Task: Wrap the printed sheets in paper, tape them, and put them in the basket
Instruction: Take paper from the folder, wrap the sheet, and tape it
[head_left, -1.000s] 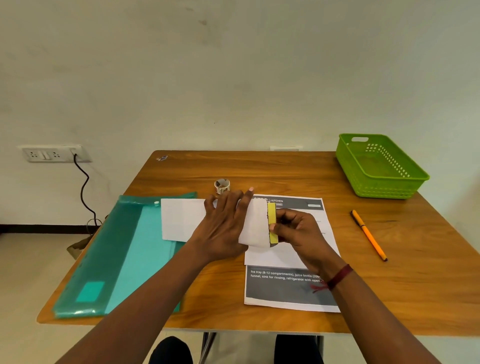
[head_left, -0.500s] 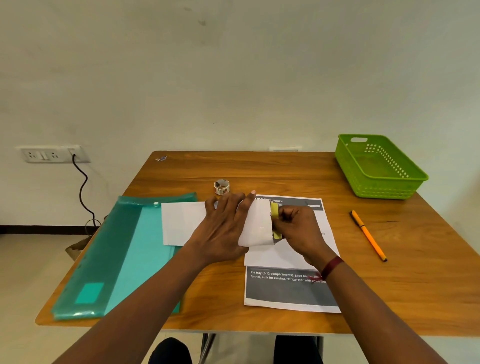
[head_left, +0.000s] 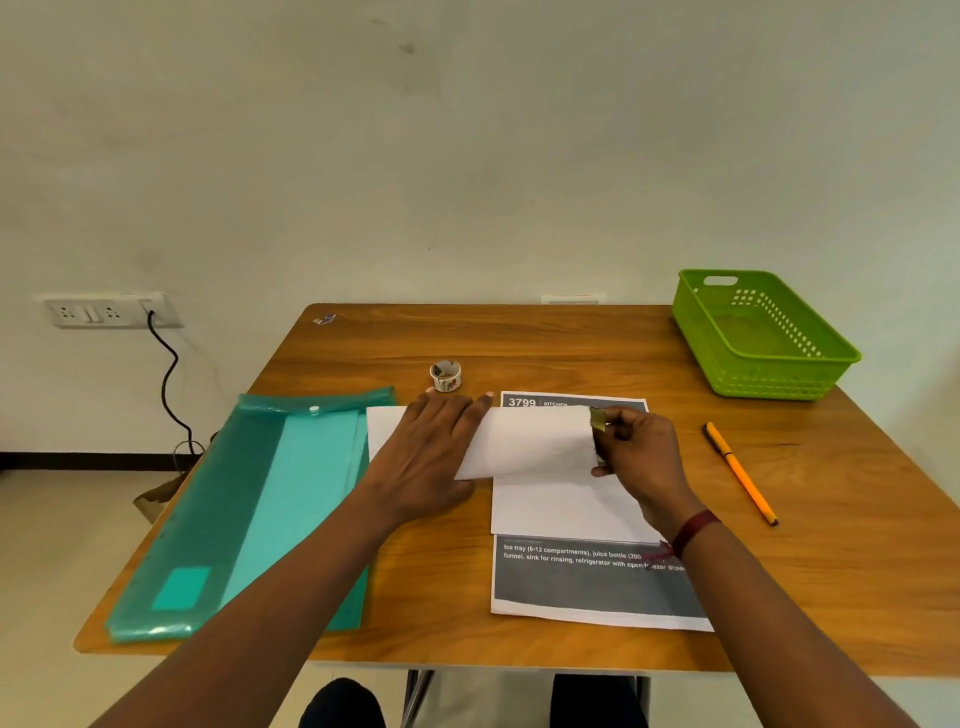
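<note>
A white wrapping paper (head_left: 530, 441) lies folded over in the middle of the wooden table (head_left: 519, 338). My left hand (head_left: 431, 457) presses flat on its left part. My right hand (head_left: 639, 452) pinches the paper's right edge, where a yellow-olive strip (head_left: 597, 420) shows between the fingers. Under them lies a printed sheet (head_left: 587, 577) with a grey band and white text. A small tape roll (head_left: 445, 375) stands just behind my left hand. The green basket (head_left: 810, 374) sits at the table's far right corner, with nothing visible inside.
A teal plastic folder (head_left: 249, 509) lies along the table's left side, partly under the white paper. An orange pen (head_left: 740, 472) lies to the right of my right hand. A wall socket (head_left: 104, 312) with a black cable is at the left.
My right hand moved rightward, drawing the paper's folded flap wider over the printed sheet. The yellow strip, in plain view before, is now mostly hidden in my fingers. My left hand stayed put.
</note>
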